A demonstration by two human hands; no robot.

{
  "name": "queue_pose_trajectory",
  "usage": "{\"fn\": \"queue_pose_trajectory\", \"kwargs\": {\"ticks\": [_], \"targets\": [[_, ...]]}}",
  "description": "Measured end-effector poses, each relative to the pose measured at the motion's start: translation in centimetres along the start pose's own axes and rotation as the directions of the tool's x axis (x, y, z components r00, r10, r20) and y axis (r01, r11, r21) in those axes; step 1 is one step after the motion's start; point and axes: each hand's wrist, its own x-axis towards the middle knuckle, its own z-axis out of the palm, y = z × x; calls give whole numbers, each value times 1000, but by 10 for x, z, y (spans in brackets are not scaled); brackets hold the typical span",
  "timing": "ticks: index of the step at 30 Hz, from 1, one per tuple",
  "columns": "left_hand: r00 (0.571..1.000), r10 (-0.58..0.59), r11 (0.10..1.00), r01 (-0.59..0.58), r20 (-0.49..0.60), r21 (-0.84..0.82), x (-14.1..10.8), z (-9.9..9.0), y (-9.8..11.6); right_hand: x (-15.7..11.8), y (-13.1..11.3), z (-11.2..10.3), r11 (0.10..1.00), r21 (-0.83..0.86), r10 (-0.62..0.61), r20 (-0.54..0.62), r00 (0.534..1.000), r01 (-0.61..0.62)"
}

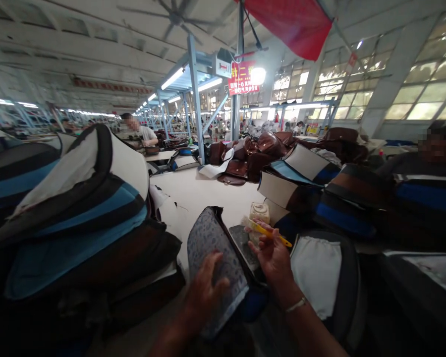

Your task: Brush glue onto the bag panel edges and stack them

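Note:
A bag piece with a patterned grey lining (217,248) lies in front of me on the white table (193,193). Over its lower part is my left hand (206,282), fingers apart, holding nothing; whether it touches the lining is hard to tell. My right hand (273,258) grips a brush with a yellow handle (271,234), its pale bristles pointing left. Just beyond the bristles stands a whitish, crusted container (259,212). A dark grey slab (243,240) sits between the patterned piece and my right hand.
Stacked blue, black and brown bag pieces (82,233) rise high at the left. More pieces (342,208) are piled at the right, with brown bags (245,161) at the back of the table. One person (144,134) is at the back left, another (431,148) at the right edge.

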Motion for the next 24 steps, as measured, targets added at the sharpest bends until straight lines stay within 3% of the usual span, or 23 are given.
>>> {"fn": "queue_pose_trajectory", "kwargs": {"ticks": [2, 4, 7, 11, 16, 19, 21, 24], "targets": [[994, 108, 990, -109, 17, 86, -35, 11, -8, -3, 10, 3, 1000, 13, -24, -22, 999, 24], [988, 143, 977, -132, -56, 165, -56, 24, -13, -7, 19, 7, 998, 11, -59, -34, 998, 59], [986, 145, 985, -136, -79, 104, -59, 29, -10, -13, 19, 20, 993, -29, -114, -13, 993, 114], [994, 101, 988, -106, -47, -115, -28, -4, 16, -21, -16, 48, 966, -105, -230, 54, 972, 235], [991, 133, 973, -131, -2, -191, 6, -56, 45, -46, -79, 96, 901, -212, -335, 214, 917, 379], [986, 145, 959, -121, 78, -255, 10, -66, 55, -60, -89, 116, 804, -370, -285, 448, 848, 465], [986, 140, 949, -107, 92, -298, 10, -67, 59, -64, -83, 122, 690, -475, -185, 613, 768, 546], [987, 132, 928, -91, 91, -362, 10, -68, 62, -62, -72, 125, 477, -550, -46, 764, 644, 686]]}}
